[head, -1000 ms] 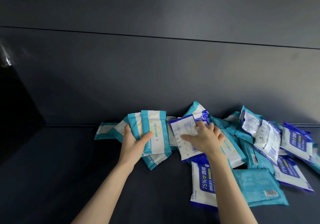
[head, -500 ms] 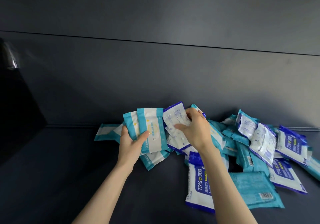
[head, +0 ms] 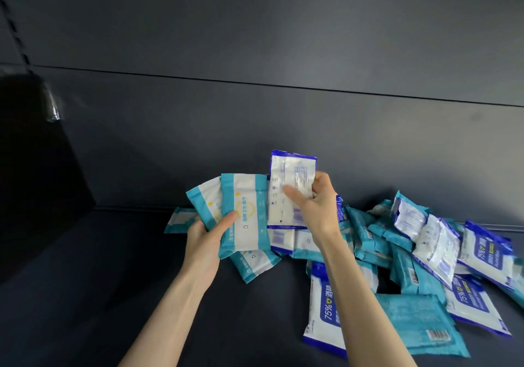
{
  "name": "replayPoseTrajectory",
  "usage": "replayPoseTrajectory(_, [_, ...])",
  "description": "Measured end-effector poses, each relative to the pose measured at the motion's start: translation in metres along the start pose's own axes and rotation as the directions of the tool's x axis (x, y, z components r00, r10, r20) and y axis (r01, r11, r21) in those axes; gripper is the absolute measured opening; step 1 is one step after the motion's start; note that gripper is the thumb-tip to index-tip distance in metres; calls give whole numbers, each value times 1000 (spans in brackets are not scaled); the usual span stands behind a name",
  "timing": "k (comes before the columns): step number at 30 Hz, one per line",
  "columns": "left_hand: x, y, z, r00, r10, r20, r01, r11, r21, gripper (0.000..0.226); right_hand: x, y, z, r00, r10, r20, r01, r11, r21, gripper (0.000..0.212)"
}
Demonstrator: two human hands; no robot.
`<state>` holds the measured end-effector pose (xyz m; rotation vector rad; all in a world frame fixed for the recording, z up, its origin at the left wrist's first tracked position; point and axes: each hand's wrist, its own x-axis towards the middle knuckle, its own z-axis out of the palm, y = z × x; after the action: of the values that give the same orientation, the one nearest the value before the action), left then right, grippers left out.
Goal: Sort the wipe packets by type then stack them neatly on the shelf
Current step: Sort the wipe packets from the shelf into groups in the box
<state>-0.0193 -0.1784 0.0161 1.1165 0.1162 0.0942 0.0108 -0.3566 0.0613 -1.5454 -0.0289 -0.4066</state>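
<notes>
My left hand (head: 208, 232) grips two teal-and-white wipe packets (head: 246, 213) fanned upright above the dark shelf (head: 85, 295). My right hand (head: 317, 205) pinches a blue-edged white packet (head: 289, 185), held upright with its printed back toward me, right beside the teal ones. Below and to the right lies a loose heap of packets (head: 411, 253), teal ones mixed with blue "75%" ones (head: 323, 312). One teal packet (head: 178, 220) lies flat at the back, left of my hands.
The shelf's dark back wall (head: 255, 125) rises right behind the heap. A black side panel (head: 34, 168) closes off the left end. Bare shelf surface stretches to the left and front of my arms.
My right hand has lifted the blue-edged packet out of the heap and turned it upright. My left hand has risen slightly with its teal packets.
</notes>
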Motion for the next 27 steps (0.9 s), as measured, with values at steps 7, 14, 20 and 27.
replayPoseTrajectory(7, [9, -14, -5, 981, -194, 9, 194, 981, 16, 34, -10, 42, -9, 952, 294, 88, -289, 956, -57, 21])
replayPoseTrajectory(14, [10, -17, 1, 978, -207, 23, 204, 975, 88, 34, -17, 54, -10, 972, 217, 89, -179, 933, -311, 21])
replayPoseTrajectory(20, [5, -17, -2, 987, -160, 20, 156, 979, 133, 29, -31, 54, -8, 985, 173, -11, -151, 828, -540, 35])
replayPoseTrajectory(27, [-3, -21, 2, 986, -161, 49, 152, 977, 149, 31, -42, 59, -3, 961, 277, 4, -233, 817, -527, 41])
